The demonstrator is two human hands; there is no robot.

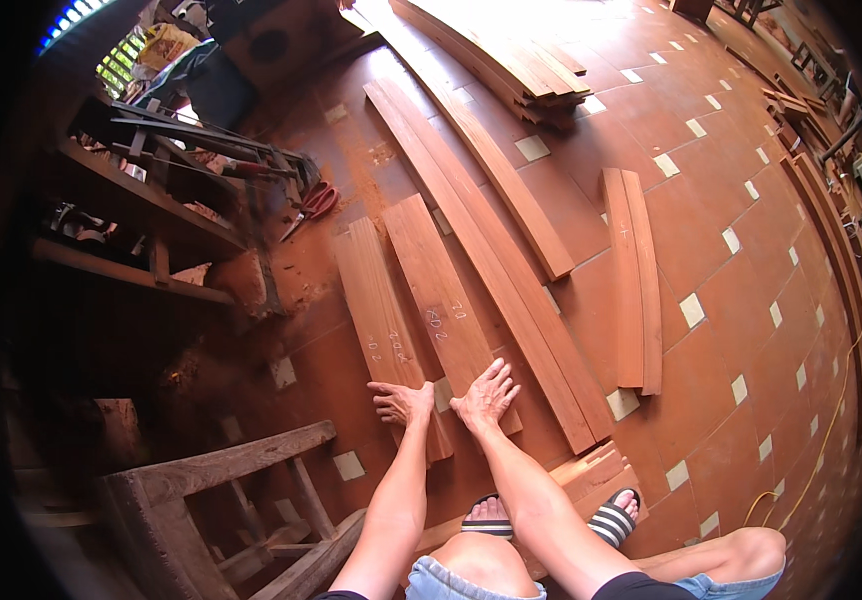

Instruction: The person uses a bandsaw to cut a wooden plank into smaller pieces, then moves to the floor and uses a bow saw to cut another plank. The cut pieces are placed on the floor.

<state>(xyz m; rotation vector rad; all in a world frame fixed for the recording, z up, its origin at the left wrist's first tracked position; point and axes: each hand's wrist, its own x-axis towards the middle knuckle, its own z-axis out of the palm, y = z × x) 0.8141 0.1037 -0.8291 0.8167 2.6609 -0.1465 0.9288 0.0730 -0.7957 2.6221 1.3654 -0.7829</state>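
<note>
The left hand (403,402) lies across the near part of the left board (376,300), with its fingers spread toward the left edge and its thumb on the side of the right edge. The right hand (487,395) is placed in the same manner over the near part of the right board (439,285); its fingers are stretched out and parted, and the thumb points to the left edge. Both palms face down, but I cannot tell whether the fingers grasp the boards or only rest on them.

The two boards lie side by side on the tiled floor (691,430), with a narrow gap between them. On the right side, a pair of long boards (491,265) runs close by, so the room there is small. To the left, there is some bare floor before the wooden stool (236,465). Near the far ends are scissors (319,203) with red handles and some scattered sawdust (376,155).

Both boards are flat, straight and reddish brown, with visible grain and pale handwritten marks on the upper face. Their near ends extend past the hands, toward the person's feet.
</note>
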